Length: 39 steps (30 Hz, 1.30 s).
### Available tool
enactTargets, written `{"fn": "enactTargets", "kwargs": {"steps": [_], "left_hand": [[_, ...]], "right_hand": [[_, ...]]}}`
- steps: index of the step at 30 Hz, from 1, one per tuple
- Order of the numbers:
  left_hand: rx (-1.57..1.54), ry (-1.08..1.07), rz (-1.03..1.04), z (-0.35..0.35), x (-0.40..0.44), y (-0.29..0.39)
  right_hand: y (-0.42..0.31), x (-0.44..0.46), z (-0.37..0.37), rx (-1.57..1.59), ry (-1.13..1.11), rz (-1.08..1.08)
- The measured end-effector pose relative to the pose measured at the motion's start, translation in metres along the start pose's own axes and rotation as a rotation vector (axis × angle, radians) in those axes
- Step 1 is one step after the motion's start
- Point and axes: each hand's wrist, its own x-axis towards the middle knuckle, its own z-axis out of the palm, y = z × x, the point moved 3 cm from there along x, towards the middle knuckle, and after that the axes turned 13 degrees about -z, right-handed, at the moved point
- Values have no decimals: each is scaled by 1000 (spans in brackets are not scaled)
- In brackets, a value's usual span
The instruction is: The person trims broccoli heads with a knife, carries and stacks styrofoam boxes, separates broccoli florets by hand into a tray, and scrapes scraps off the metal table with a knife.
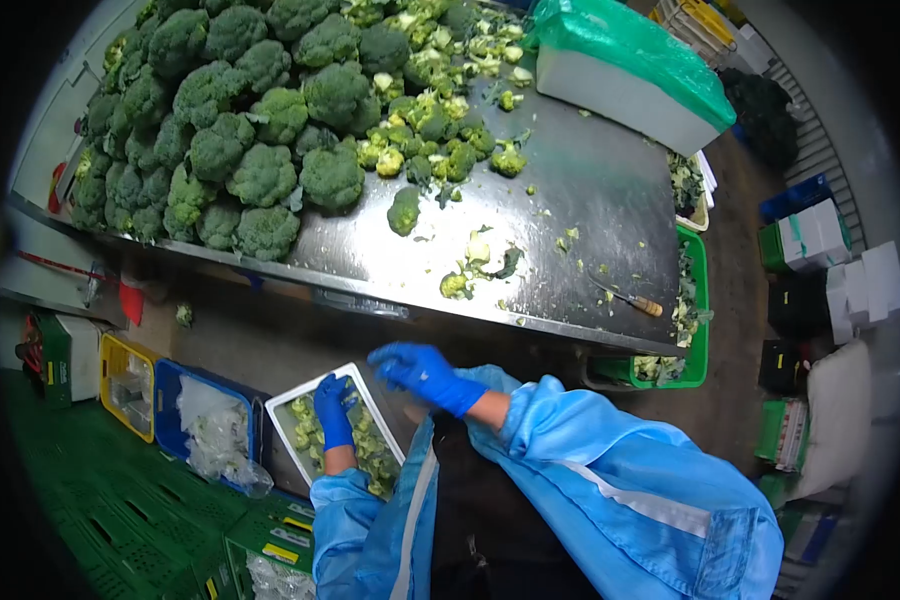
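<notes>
**Head view: some cut, much whole**

At the far left, a yellow crate (153,400) stands beside a blue crate (166,410) filled with clear plastic (215,425). Beyond them, a large heap of broccoli heads (235,130) covers the left end of the metal tabletop (590,170); they look whole, so much appears left uncut.

Next, below the tabletop's near edge, a white box (305,390) carries many cut pieces (368,445), so a fair share seems done. The left hand (335,410) is in or just over it, fingers bent; whether they pinch a piece, I cannot tell. Just right of the box, the right hand (425,378) hangs with fingers loosely curled; its palm is hidden, so I cannot tell whether it grips anything.

Farther up, loose pieces (452,162) lie strewn mid-tabletop, not boxed. Rightward, a covered box (610,105) sits at the far edge, and a knife (642,303) lies nearer, in neither hand. Past the right end, a green crate (701,300) holds trimmings (685,300).
</notes>
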Motion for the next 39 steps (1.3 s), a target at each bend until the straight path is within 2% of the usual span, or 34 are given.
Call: {"fn": "enactTargets", "kwargs": {"steps": [1,2,3,5,6,7,10,12,14,16,17,18,20,21,23,25,27,30,32,33,34,35,36,38,39], "left_hand": [[-14,30,29,3,-8,6],[-15,49,67,7,-16,14],[0,54,104,11,-24,24],[-20,67,202,19,-45,45],[-32,89,212,26,-55,57],[-50,100,270,34,-68,71],[-27,96,375,63,-92,109],[32,67,455,96,-101,132],[110,21,500,131,-106,151],[194,-80,555,166,-97,165],[179,-158,536,184,-90,169],[167,-236,516,204,-82,173],[254,-244,575,248,-68,184],[338,-242,633,270,-63,190],[402,-176,633,308,-49,203],[469,-105,639,333,-29,216],[639,8,869,345,-1,224],[735,84,885,356,21,233],[747,70,880,362,36,240],[787,149,882,368,38,244],[825,226,884,374,42,250],[680,134,822,374,62,256],[681,133,826,381,68,264],[745,197,740,394,71,274],[872,246,614,397,73,283]], "right_hand": [[-17,5,-12,-149,19,-48],[-27,15,-30,-465,5,-183],[-38,21,-47,-636,102,-345],[-59,37,-90,-828,154,-167],[-60,52,-113,-918,151,-394],[-60,61,-135,-1217,80,-430],[-53,76,-182,-1382,-179,-223],[-52,74,-212,-1250,-318,-320],[-60,62,-245,-1184,-293,-283],[-92,48,-267,-1369,-369,-117],[-108,45,-272,-1417,-436,127],[-115,50,-278,-1414,-431,132],[-131,69,-294,-971,-306,58],[-149,87,-288,-983,-163,-37],[-167,140,-284,-1088,-181,-310],[-173,194,-277,-1045,-147,-431],[-158,253,-273,-973,-145,-531],[-135,339,-272,-1023,-155,-543],[-122,390,-273,-1266,-198,-542],[-117,409,-273,-1256,-196,-543],[-110,425,-274,-1283,-271,-360],[-102,439,-274,-1304,-343,-175],[-76,452,-276,-1278,-421,-7],[-78,433,-260,-1425,-415,-65],[-73,430,-259,-1379,-418,-91]]}}
